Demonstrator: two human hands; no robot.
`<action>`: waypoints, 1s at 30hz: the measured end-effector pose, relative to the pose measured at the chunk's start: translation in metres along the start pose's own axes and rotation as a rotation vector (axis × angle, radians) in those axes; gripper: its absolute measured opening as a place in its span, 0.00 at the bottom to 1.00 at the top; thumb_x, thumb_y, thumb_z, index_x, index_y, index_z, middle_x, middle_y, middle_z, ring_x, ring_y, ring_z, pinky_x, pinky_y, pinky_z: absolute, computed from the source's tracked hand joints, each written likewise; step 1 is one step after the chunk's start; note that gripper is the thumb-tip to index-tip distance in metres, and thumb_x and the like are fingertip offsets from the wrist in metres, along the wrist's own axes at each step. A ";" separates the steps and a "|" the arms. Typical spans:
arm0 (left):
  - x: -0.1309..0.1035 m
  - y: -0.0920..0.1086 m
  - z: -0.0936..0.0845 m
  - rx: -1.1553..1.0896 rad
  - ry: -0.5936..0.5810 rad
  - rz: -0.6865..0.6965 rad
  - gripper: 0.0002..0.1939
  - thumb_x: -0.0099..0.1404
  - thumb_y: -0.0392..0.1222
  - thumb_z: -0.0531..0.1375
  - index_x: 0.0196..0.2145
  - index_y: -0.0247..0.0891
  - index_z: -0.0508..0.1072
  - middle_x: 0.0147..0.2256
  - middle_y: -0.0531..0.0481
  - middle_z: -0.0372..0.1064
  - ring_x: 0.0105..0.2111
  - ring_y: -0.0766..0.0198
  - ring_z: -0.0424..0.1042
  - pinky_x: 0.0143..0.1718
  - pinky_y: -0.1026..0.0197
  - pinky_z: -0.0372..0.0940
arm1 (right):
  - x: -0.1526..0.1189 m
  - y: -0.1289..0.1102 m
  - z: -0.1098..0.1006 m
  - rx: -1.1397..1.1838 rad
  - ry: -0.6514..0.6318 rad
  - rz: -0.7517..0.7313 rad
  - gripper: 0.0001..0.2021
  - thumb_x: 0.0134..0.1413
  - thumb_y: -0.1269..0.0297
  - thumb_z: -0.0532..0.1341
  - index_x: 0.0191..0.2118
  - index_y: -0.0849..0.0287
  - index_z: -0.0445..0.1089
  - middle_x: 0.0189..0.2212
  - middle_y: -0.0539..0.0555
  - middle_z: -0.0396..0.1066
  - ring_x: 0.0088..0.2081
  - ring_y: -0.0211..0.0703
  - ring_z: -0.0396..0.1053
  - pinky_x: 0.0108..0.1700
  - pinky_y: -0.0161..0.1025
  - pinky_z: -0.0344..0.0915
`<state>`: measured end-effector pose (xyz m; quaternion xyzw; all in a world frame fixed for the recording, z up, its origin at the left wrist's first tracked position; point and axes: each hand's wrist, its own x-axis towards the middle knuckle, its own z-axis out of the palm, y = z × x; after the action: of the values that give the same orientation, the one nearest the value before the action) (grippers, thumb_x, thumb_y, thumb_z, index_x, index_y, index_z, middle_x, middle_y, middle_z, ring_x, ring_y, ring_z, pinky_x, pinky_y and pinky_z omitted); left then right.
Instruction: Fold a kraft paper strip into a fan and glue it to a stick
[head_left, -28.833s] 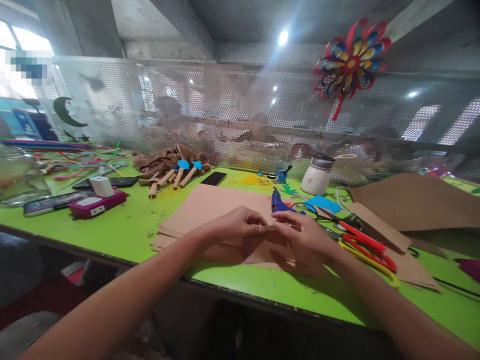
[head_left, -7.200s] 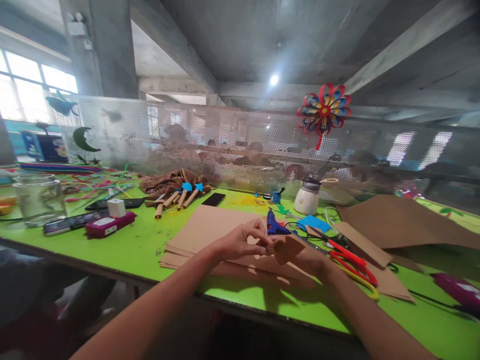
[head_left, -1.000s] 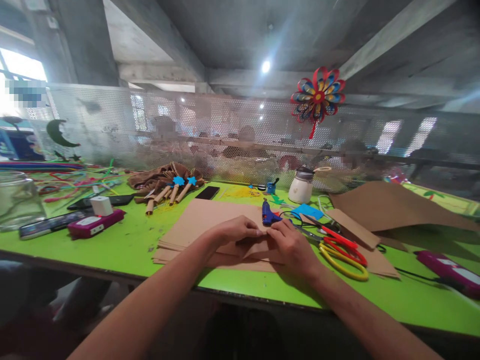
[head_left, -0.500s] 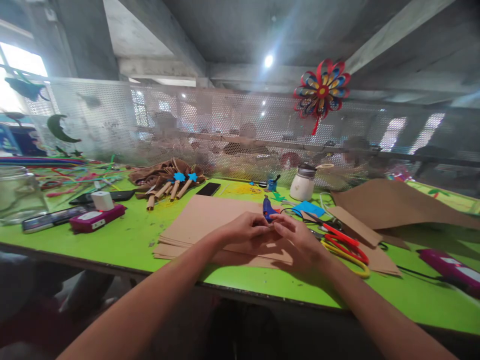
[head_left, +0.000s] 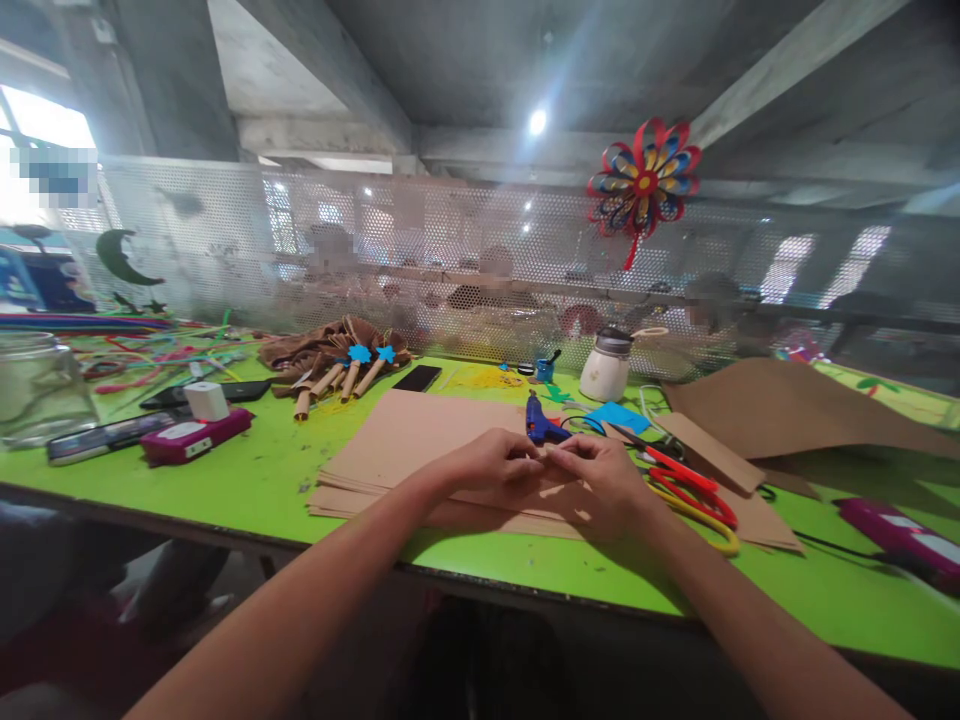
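My left hand (head_left: 499, 465) is closed, thumb and fingers pinched together, above a stack of brown paper (head_left: 412, 430). Facing it, my right hand (head_left: 604, 475) is pinched too, its fingertips meeting those of the left. Something small and pale seems to be between the fingertips, too small to make out. A blue glue gun (head_left: 541, 420) stands just behind the hands. Right of my right hand lie scissors with red handles (head_left: 694, 490) and a yellow-handled pair (head_left: 701, 525).
Brown paper-wrapped bundles with blue stars (head_left: 356, 370), a black phone (head_left: 417, 378) and a white jar (head_left: 604, 368) sit farther back. Purple power strips (head_left: 196, 436) flank both sides. A glass jar (head_left: 37, 395) stands far left; brown sheets (head_left: 795, 410) lie right.
My right hand's fingers have drawn together into a pinch, uncovering more of the blue glue gun. My left hand has barely moved.
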<state>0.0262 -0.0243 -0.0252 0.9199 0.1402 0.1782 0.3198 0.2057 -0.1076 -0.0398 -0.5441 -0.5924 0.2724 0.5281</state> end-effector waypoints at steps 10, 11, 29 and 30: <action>-0.010 0.001 -0.020 -0.248 -0.175 -0.166 0.16 0.56 0.52 0.59 0.31 0.35 0.75 0.24 0.51 0.70 0.25 0.68 0.67 0.31 0.66 0.58 | -0.003 -0.008 -0.006 -0.044 -0.058 0.030 0.17 0.42 0.50 0.63 0.24 0.61 0.71 0.15 0.48 0.62 0.18 0.34 0.56 0.21 0.34 0.54; -0.010 0.001 -0.021 -0.243 -0.171 -0.167 0.16 0.56 0.52 0.59 0.31 0.35 0.75 0.24 0.51 0.70 0.25 0.68 0.66 0.31 0.66 0.58 | -0.003 -0.008 -0.006 -0.037 -0.067 0.034 0.17 0.42 0.50 0.63 0.24 0.61 0.71 0.15 0.48 0.63 0.18 0.34 0.56 0.21 0.34 0.53; -0.006 -0.003 -0.009 -0.081 -0.022 -0.123 0.08 0.57 0.39 0.54 0.29 0.34 0.72 0.24 0.52 0.69 0.25 0.68 0.66 0.28 0.67 0.57 | 0.001 0.005 -0.006 0.077 -0.033 0.043 0.18 0.41 0.48 0.63 0.24 0.61 0.69 0.16 0.47 0.62 0.18 0.33 0.56 0.22 0.34 0.52; -0.006 -0.003 -0.008 -0.117 -0.028 -0.122 0.08 0.58 0.39 0.54 0.30 0.33 0.71 0.24 0.52 0.69 0.25 0.68 0.66 0.28 0.67 0.58 | 0.002 0.005 -0.007 0.090 -0.052 0.044 0.18 0.42 0.48 0.63 0.25 0.61 0.69 0.17 0.48 0.63 0.20 0.34 0.57 0.23 0.34 0.54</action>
<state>0.0168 -0.0198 -0.0226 0.8918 0.1808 0.1532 0.3854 0.2140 -0.1062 -0.0420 -0.5256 -0.5809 0.3243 0.5302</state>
